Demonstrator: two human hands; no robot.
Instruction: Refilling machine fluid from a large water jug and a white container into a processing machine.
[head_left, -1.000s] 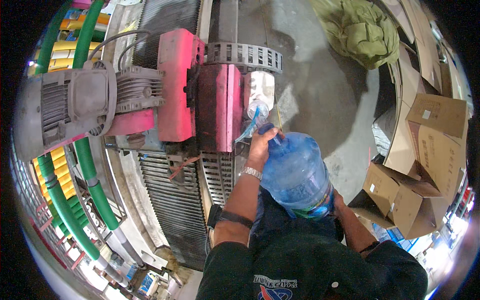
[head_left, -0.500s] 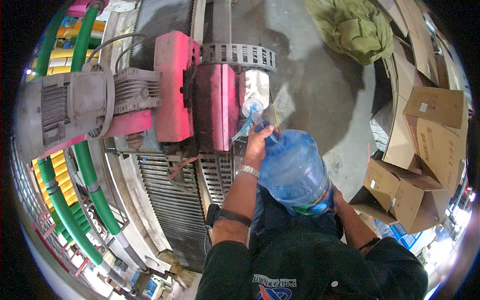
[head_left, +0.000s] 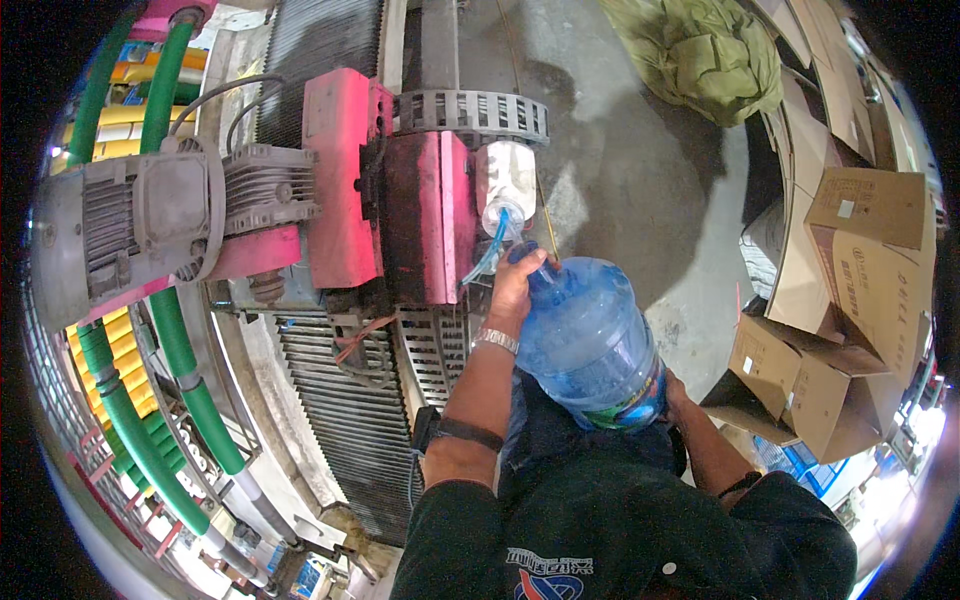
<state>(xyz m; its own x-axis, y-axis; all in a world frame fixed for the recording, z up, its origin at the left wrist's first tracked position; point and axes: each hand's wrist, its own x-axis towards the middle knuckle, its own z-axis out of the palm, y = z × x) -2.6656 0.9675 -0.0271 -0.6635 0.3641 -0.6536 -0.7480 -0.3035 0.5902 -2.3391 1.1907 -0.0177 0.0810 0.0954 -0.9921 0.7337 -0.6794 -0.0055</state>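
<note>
A large translucent blue water jug [head_left: 580, 340] lies tilted across the front of my body, its neck pointing up and left. My left hand [head_left: 515, 280] is closed around the neck. Low on the right, my right hand [head_left: 677, 397] grips the jug's bottom end, its fingers partly hidden behind it. Just beyond the jug's mouth is a white plastic container [head_left: 510, 170] with a round opening facing me. Clear liquid seems to run from the mouth into that opening. A thin blue hose [head_left: 487, 262] comes out of the same opening and hangs down to the left.
Left of the container stand a pink machine housing [head_left: 340, 180] and a grey motor [head_left: 140, 215]. Below them lies a ribbed grey bellows cover [head_left: 335, 400]. Open cardboard boxes [head_left: 850, 250] are stacked on the right. An olive-green sheet [head_left: 715, 60] is heaped at the far right.
The jug and both hands hold nearly the same pose. The view has shifted very slightly, and the liquid at the jug's mouth looks thinner than before.
</note>
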